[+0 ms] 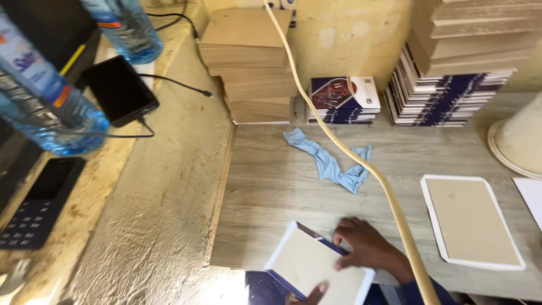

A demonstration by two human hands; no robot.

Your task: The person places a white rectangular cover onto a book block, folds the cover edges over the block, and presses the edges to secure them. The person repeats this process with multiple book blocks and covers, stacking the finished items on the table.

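Note:
A beige board glued on a blue cover with white edges (313, 265) lies tilted at the table's near edge. My right hand (370, 245) rests on its upper right edge with fingers bent, pressing the flap down. Only the fingertips of my left hand (307, 293) show at the bottom of the frame, holding the cover's near edge. A second beige board on a white sheet (471, 220) lies flat to the right, apart from both hands.
A crumpled blue cloth (330, 161) lies mid-table, crossed by a beige hose (361, 164). Stacks of plain boards (248, 62) and printed covers (440, 96) line the back wall. On the left ledge are a phone (118, 87), water bottles (51, 107) and a calculator (36, 212).

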